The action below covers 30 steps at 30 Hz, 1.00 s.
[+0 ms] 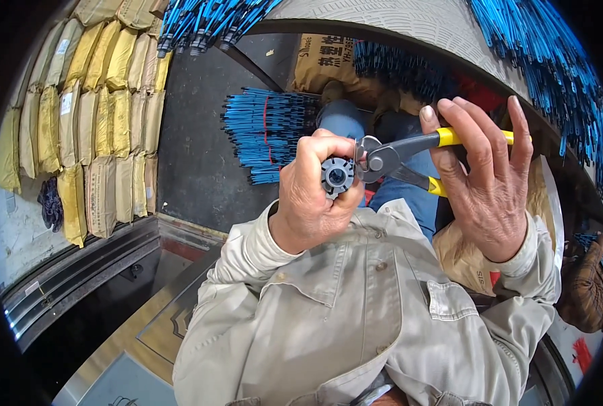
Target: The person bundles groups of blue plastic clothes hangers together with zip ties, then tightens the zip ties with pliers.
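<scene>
I see my left hand [313, 196] raised in front of my chest, fingers curled tight into a fist around one small dark grey plastic part [337, 176]. The part is round, with a ribbed or toothed rim and a hollow centre that faces me; only its end shows beyond my thumb and forefinger. Just to its right, touching its edge, are the steel jaws of one pair of cutting pliers [390, 157], closed or nearly closed against the part; I cannot tell which. The pliers have two handles, black near the pivot and yellow toward the ends. My right hand [485, 186] holds them with the fingers spread loosely, the upper handle lying across my fingers and the lower handle against the base of my palm. Both sleeves are pale beige work cloth. Beyond my hands, on the dark floor, lies one bundle of thin blue rods [269, 133] bound with a red band. More blue rods hang in two clusters, one at the top left [206, 24] and one sweeping down the right side [551, 68]. One brown paper sack [325, 64] rests behind the bundle. On the left, many yellow and tan sacks [98, 122] are stacked in rows, too many for me to count.
</scene>
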Each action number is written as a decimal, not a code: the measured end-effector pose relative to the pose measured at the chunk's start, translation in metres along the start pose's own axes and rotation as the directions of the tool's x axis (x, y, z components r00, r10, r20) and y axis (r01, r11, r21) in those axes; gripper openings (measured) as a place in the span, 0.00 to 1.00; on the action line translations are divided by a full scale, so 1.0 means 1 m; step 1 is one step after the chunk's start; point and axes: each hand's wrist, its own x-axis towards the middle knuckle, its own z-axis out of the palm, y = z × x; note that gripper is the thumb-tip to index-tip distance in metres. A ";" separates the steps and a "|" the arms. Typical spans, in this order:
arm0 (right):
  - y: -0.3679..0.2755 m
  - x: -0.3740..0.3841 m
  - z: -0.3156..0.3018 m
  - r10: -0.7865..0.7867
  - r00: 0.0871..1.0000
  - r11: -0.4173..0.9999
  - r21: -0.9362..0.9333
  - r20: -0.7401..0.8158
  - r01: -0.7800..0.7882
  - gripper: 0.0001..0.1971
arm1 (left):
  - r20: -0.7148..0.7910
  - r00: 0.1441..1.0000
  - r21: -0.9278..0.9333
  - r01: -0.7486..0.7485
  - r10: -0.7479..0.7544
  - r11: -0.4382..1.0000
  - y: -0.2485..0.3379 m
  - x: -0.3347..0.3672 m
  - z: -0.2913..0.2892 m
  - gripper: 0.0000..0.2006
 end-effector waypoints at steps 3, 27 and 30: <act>0.000 0.002 -0.004 -0.037 0.999 0.999 -0.010 -0.009 0.036 0.17 | 0.004 1.000 -0.033 -0.015 0.015 0.999 -0.002 -0.002 -0.002 0.20; -0.017 -0.007 0.070 0.178 0.859 0.984 0.103 -0.480 -0.146 0.14 | 0.059 0.996 -0.080 -0.063 0.067 0.995 0.001 0.002 -0.006 0.16; 0.003 0.001 0.078 0.047 0.782 0.986 -0.096 -0.621 -0.136 0.14 | 0.063 0.997 -0.029 -0.038 0.039 0.999 0.002 0.004 -0.005 0.16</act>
